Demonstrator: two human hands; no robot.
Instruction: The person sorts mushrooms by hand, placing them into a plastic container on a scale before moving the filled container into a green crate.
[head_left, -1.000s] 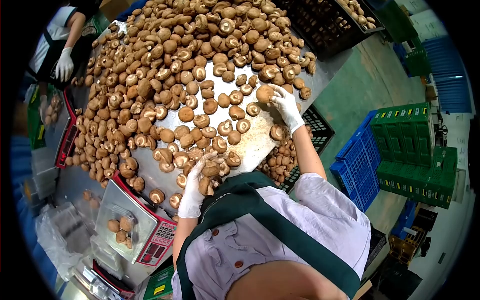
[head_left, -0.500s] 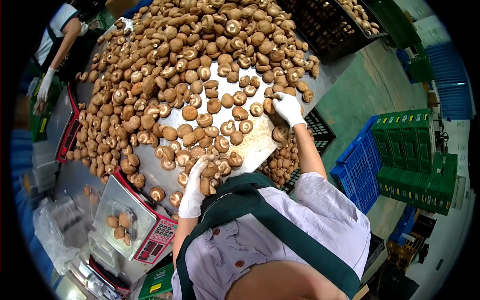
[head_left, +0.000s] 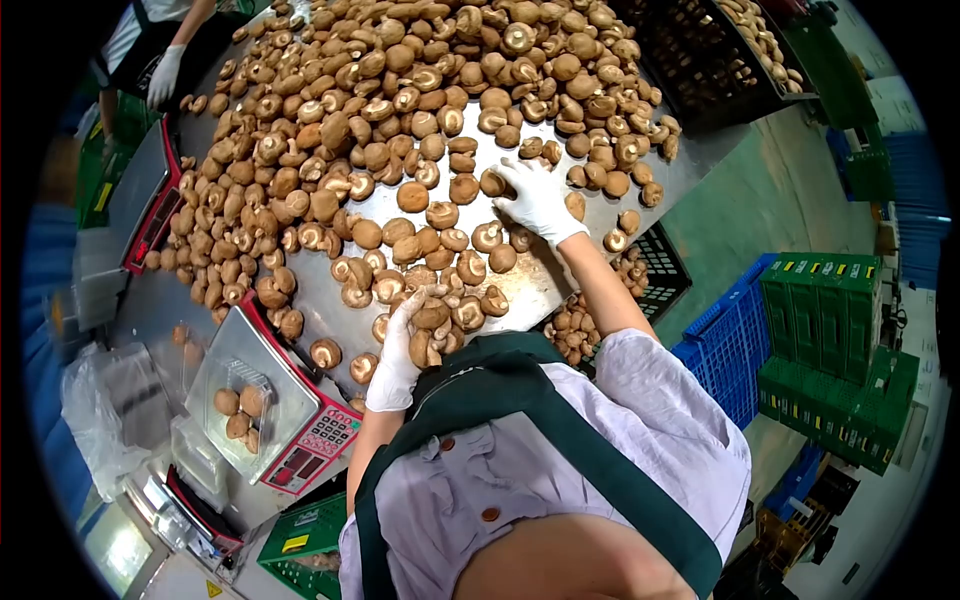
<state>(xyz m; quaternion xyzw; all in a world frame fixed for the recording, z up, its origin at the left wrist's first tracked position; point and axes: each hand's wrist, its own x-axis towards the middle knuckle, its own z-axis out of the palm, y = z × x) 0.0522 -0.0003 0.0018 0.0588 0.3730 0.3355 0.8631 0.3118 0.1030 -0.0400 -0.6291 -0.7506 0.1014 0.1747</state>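
Note:
Brown shiitake mushrooms (head_left: pixel 340 130) lie heaped over a metal table, thinning out to single ones towards me. My left hand (head_left: pixel 400 352), in a white glove, curls at the near edge around a few mushrooms (head_left: pixel 424 347) held against its palm. Above the bare metal, my right hand (head_left: pixel 537 203), also gloved, has its fingers spread. Its thumb and fingertips reach to either side of one mushroom (head_left: pixel 491 182). More mushrooms (head_left: pixel 502 258) lie just below that hand.
A scale (head_left: pixel 300 425) holds a clear tray of mushrooms at left; another scale (head_left: pixel 150 200) stands farther back. A crate of mushrooms (head_left: pixel 575 330) sits below the table edge. Green crates (head_left: pixel 825 320) and a blue crate (head_left: pixel 730 350) stand right. A co-worker's gloved hand (head_left: pixel 165 75) shows upper left.
My right hand has moved left and inward from the table's right edge, its fingers spreading. My left hand stays around the mushrooms. The view has shifted slightly; the co-worker's hand has moved.

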